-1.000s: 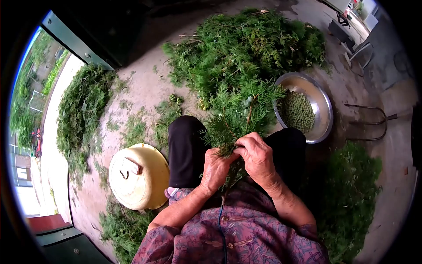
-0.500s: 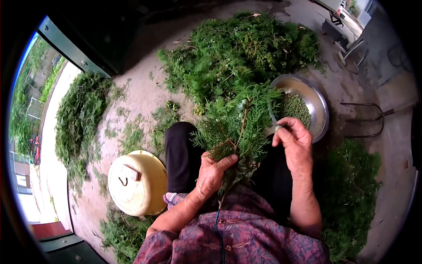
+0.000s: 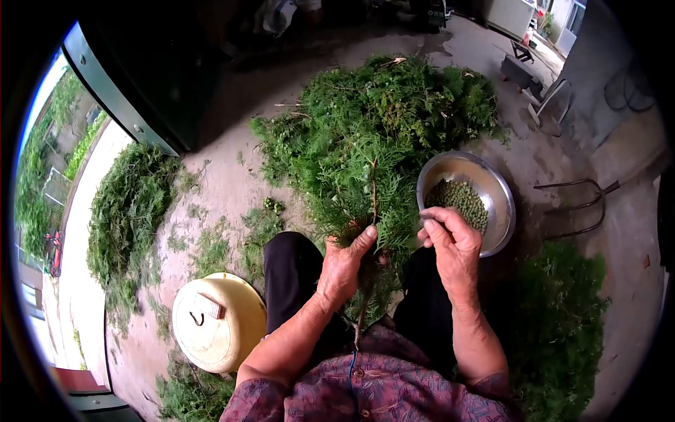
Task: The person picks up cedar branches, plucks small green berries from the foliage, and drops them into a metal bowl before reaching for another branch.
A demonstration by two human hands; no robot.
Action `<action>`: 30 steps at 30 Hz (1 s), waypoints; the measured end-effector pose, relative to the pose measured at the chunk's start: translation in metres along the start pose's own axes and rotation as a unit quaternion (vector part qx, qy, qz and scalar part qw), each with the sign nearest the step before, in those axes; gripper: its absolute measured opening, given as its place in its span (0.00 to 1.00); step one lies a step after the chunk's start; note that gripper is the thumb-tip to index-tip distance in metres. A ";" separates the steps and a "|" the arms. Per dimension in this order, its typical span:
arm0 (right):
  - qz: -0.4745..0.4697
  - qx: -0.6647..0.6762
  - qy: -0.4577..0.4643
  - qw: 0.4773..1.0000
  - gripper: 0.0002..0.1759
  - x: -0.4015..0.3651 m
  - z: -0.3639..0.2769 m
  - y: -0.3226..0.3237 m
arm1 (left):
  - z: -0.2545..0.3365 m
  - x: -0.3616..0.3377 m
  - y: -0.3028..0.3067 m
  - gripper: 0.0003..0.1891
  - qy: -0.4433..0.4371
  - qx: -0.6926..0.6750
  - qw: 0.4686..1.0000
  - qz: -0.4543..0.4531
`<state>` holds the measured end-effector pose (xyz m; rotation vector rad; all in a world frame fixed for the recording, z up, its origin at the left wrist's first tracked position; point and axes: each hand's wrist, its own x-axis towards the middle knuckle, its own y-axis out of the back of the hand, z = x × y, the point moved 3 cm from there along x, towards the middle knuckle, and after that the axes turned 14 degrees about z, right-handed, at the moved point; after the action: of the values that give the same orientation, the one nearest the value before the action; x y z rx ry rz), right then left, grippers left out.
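My left hand (image 3: 345, 266) is closed around the stem of a green conifer branch (image 3: 375, 193), with the thumb lying along the stem. The feathery sprigs of the branch spread above and beside the fingers, over my lap. Its cut lower end points toward my shirt. My right hand (image 3: 453, 243) is pinched, thumb against forefinger, at the near left rim of a metal bowl (image 3: 505, 211). What is between those fingertips, if anything, I cannot make out. Many small green cones (image 3: 460, 200) lie heaped in the left part of the bowl.
A big pile of conifer branches (image 3: 394, 98) lies ahead, with more greenery at left (image 3: 130, 218) and right (image 3: 562, 309). An upturned cream basin (image 3: 235, 323) sits by my left knee. A metal fork head (image 3: 601, 204) lies right of the bowl.
My view has tilted up, so the scene sits lower. The left hand has turned the branch more upright. A small green piece seen at my right fingertips before cannot be made out now.
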<state>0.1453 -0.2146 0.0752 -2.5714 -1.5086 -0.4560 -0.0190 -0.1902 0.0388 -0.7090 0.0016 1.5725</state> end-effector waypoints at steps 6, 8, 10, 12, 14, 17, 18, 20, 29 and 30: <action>0.056 0.050 0.024 0.997 0.07 0.007 -0.023 0.000 | 0.037 0.012 -0.024 0.16 -0.434 0.320 0.841 -0.035; 0.094 0.062 0.034 0.993 0.07 0.010 -0.031 0.009 | 0.051 0.013 -0.032 0.23 -0.538 0.353 0.765 -0.046; 0.121 0.075 0.030 0.989 0.07 0.010 -0.041 0.018 | 0.066 0.010 -0.038 0.24 -0.585 0.415 0.696 -0.028; 0.151 0.074 0.029 0.985 0.08 0.006 -0.045 0.025 | 0.076 0.006 -0.037 0.26 -0.623 0.467 0.626 -0.036; 0.162 0.068 0.032 0.984 0.08 0.001 -0.038 0.034 | 0.078 -0.002 -0.031 0.26 -0.626 0.545 0.554 -0.063; 0.148 0.043 0.044 0.987 0.08 -0.009 -0.027 0.045 | 0.057 -0.011 -0.014 0.23 -0.638 0.634 0.427 -0.096; 0.144 0.031 0.049 0.988 0.08 -0.014 -0.023 0.047 | 0.045 -0.013 -0.009 0.23 -0.641 0.646 0.399 -0.110; 0.099 0.018 0.042 0.994 0.08 -0.027 -0.013 0.049 | 0.011 -0.014 0.001 0.22 -0.645 0.646 0.382 -0.145; -0.110 -0.140 0.042 0.983 0.11 -0.073 0.048 0.066 | -0.090 -0.024 0.028 0.25 -0.551 0.687 0.427 -0.206; -0.127 -0.155 0.055 0.978 0.12 -0.077 0.049 0.064 | -0.091 -0.024 0.029 0.25 -0.549 0.682 0.436 -0.207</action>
<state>0.1753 -0.2980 0.0071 -2.5200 -1.8652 -0.9139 -0.0065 -0.2529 -0.0356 1.5682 0.1149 0.7717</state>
